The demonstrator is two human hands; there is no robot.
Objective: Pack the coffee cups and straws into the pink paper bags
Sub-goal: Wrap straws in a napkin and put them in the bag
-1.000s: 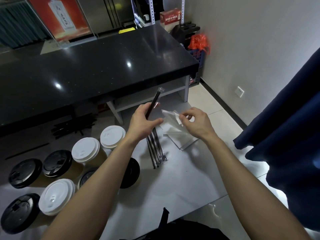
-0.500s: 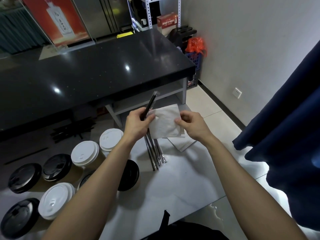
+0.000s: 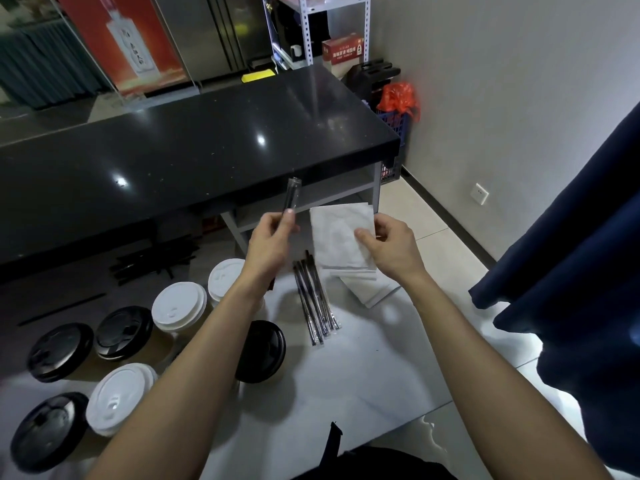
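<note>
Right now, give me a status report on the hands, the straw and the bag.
Left hand grips one wrapped straw, upright. Right hand pinches a flat pale paper bag, not visibly opened. Spare straws on the table. Nothing between straw and bag.

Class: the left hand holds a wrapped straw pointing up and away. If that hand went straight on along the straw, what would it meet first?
Probably the front edge of the black counter, just beyond the straw in the left hand; depth is uncertain.

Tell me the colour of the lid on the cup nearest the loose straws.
Black; head view shows it best.
</note>
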